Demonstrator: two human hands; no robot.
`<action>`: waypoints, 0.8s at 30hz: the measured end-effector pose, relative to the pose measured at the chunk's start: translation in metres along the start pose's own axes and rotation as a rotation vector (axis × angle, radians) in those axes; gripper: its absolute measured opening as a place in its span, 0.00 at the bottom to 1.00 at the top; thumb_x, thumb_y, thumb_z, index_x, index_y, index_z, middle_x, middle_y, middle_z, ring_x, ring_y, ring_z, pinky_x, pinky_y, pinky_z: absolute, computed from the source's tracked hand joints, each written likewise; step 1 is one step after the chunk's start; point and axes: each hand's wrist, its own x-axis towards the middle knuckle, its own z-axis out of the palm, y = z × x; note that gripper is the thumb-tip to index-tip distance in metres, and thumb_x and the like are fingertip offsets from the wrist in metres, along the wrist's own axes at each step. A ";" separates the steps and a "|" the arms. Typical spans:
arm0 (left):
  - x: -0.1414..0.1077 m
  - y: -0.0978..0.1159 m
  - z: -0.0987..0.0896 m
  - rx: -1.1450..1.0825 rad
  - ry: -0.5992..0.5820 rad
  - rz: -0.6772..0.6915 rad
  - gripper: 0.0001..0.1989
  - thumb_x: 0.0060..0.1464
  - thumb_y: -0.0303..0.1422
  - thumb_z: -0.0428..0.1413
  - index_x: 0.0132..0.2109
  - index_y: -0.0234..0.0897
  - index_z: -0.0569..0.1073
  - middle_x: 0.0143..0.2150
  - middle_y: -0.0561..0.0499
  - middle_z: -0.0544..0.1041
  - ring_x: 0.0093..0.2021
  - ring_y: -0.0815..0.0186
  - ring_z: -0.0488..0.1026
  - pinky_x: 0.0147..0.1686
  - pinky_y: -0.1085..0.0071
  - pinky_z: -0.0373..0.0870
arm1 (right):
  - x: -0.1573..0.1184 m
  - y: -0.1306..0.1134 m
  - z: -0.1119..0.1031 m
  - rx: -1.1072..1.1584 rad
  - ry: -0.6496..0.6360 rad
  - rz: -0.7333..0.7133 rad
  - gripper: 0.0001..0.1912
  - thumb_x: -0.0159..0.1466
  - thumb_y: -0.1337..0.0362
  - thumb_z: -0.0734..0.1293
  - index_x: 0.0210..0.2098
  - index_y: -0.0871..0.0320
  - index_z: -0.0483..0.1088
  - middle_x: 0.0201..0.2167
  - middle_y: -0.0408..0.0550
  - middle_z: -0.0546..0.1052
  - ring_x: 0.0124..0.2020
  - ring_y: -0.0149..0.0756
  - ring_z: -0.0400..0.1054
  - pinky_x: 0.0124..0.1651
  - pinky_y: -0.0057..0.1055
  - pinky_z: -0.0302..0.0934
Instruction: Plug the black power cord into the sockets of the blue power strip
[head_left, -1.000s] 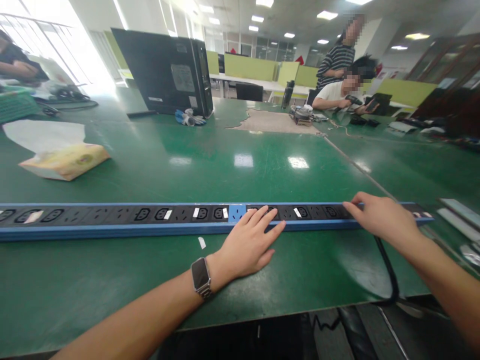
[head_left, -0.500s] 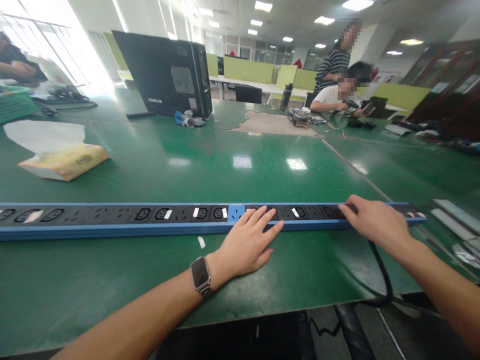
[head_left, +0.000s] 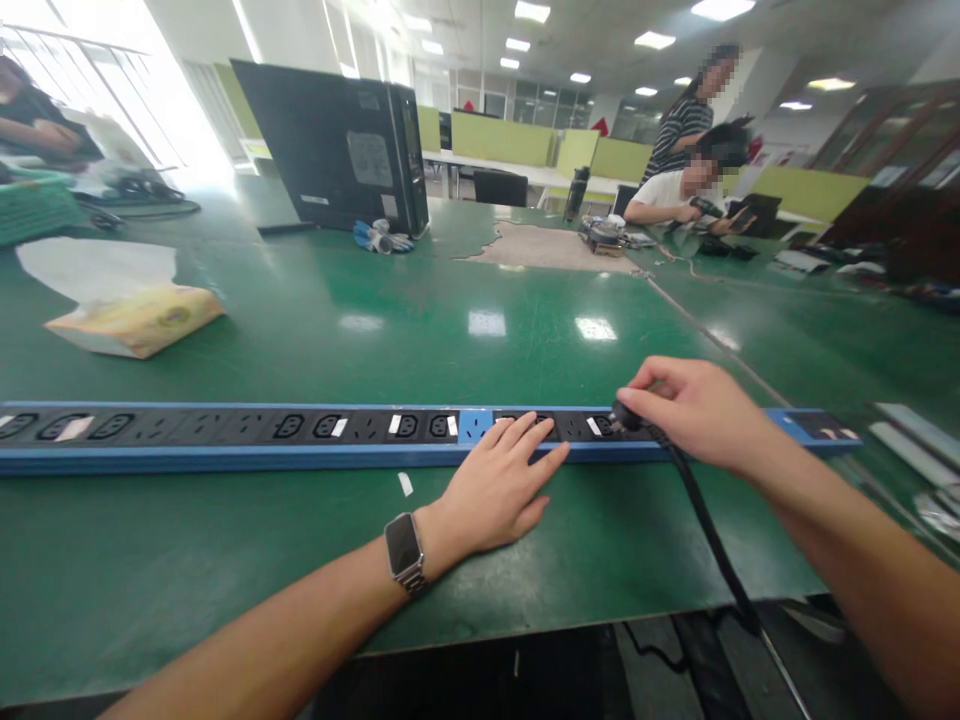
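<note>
The left grip [head_left: 495, 487] lies spread on the power strip [head_left: 225, 455]; the right grip [head_left: 690, 408] pinches a black plug [head_left: 625, 416] near its sockets [head_left: 573, 428]

Blue and black along the power strip [head_left: 375, 440], black on the plug [head_left: 625, 414] — green across the tabletop [head_left: 390, 365] — striped dark-and-pale on a shirt [head_left: 681, 125].

A long, blue-edged power strip [head_left: 420, 455] lies flat before us, lined with black sockets [head_left: 365, 428]; over its right portion we see a black plug [head_left: 628, 414], cable [head_left: 705, 522] trailing.
</note>
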 end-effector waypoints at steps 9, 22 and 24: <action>-0.001 -0.002 0.001 -0.054 0.077 -0.026 0.24 0.57 0.35 0.54 0.60 0.35 0.66 0.63 0.39 0.64 0.66 0.50 0.56 0.62 0.53 0.56 | 0.034 0.001 0.054 -0.104 -0.069 -0.006 0.12 0.56 0.55 0.63 0.24 0.57 0.69 0.17 0.41 0.69 0.21 0.30 0.60 0.26 0.27 0.50; -0.006 -0.030 -0.012 -0.017 0.218 -0.256 0.18 0.59 0.39 0.51 0.51 0.34 0.73 0.53 0.44 0.75 0.53 0.55 0.68 0.54 0.55 0.64 | 0.008 -0.014 0.072 -0.466 -0.006 0.048 0.14 0.63 0.54 0.57 0.35 0.53 0.70 0.26 0.48 0.76 0.29 0.39 0.68 0.28 0.29 0.48; -0.005 -0.030 -0.012 -0.005 0.200 -0.253 0.18 0.60 0.40 0.51 0.52 0.35 0.73 0.54 0.44 0.74 0.54 0.55 0.68 0.55 0.55 0.63 | 0.008 -0.013 0.072 -0.447 -0.001 0.045 0.15 0.63 0.53 0.57 0.36 0.53 0.70 0.26 0.48 0.75 0.28 0.39 0.68 0.28 0.29 0.47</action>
